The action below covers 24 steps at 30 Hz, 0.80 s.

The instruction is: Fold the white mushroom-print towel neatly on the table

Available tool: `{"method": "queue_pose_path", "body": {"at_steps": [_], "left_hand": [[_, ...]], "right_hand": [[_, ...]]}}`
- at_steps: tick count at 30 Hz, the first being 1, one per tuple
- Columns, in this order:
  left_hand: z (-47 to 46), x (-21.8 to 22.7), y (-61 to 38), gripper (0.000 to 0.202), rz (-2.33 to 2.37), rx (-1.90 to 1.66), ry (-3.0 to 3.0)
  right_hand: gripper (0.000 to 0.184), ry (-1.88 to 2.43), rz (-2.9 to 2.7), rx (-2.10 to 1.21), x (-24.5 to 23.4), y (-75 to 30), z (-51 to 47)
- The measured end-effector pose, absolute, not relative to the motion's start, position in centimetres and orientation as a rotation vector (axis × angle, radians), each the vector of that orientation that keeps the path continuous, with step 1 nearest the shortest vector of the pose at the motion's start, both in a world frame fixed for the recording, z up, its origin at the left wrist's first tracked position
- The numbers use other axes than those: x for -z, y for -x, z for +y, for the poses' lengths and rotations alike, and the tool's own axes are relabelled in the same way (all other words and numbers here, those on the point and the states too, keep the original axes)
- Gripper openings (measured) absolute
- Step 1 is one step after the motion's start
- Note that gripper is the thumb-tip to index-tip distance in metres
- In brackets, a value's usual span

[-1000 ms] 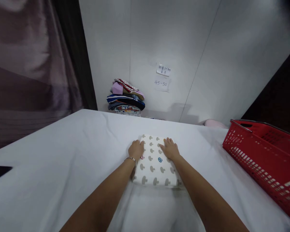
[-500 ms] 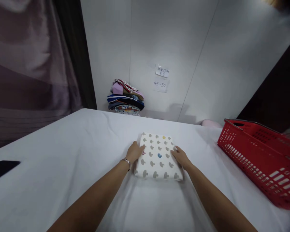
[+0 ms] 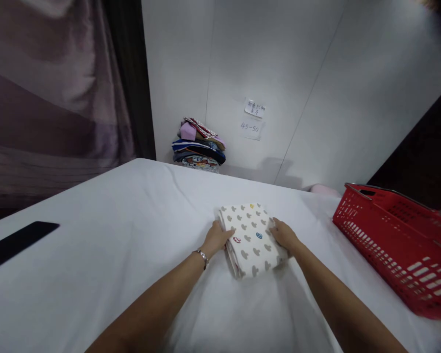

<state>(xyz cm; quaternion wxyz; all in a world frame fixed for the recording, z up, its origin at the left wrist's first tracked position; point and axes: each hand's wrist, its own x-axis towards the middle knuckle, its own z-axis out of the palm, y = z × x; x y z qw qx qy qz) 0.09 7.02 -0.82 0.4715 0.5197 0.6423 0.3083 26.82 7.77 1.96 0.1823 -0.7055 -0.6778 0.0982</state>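
Observation:
A folded white cloth (image 3: 248,245) with grey mushroom prints and a few coloured ones is held at the middle of the white-covered table (image 3: 150,215). Its left side is tipped up, so the stacked layers show along that edge. My left hand (image 3: 217,238) grips the left edge, thumb on top and fingers beneath; a bracelet (image 3: 202,257) is on that wrist. On the opposite edge my right hand (image 3: 283,234) is closed, its thumb near the top face and its other fingertips partly hidden.
A red plastic basket (image 3: 393,245) stands at the table's right side. To the left lies a flat black object (image 3: 20,242). Beyond the far edge is a stack of folded fabrics (image 3: 198,144), beside a wall with paper signs (image 3: 252,120). A pinkish curtain (image 3: 55,113) hangs at left.
The folded cloth has turned and its left side has tilted up, showing its layers. Both hands moved with it. The view has shifted a little to the left.

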Motion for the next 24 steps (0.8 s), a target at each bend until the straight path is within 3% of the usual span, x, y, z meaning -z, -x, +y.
{"method": "queue_pose_path", "body": {"at_steps": [4,9,14,24], "left_hand": [[7.5,0.5,0.5,0.088,1.570,-0.718,-1.222],[8.9,0.5,1.6,0.069,1.606,-0.733,-1.244],[11.0,0.6,2.7,0.046,1.636,-0.833,-1.274],[14.0,1.0,2.5,0.038,1.702,-0.846,-1.321]], "right_hand": [[0.049,1.732,-2.127,-0.095,-1.9,-22.0,3.6],[0.051,1.370,-2.465,-0.200,-0.2,-17.7,-1.8],[0.048,1.334,-2.429,-0.178,0.1,-17.1,-2.8],[0.053,1.279,-2.327,-0.016,1.7,-15.7,-3.8]]}}
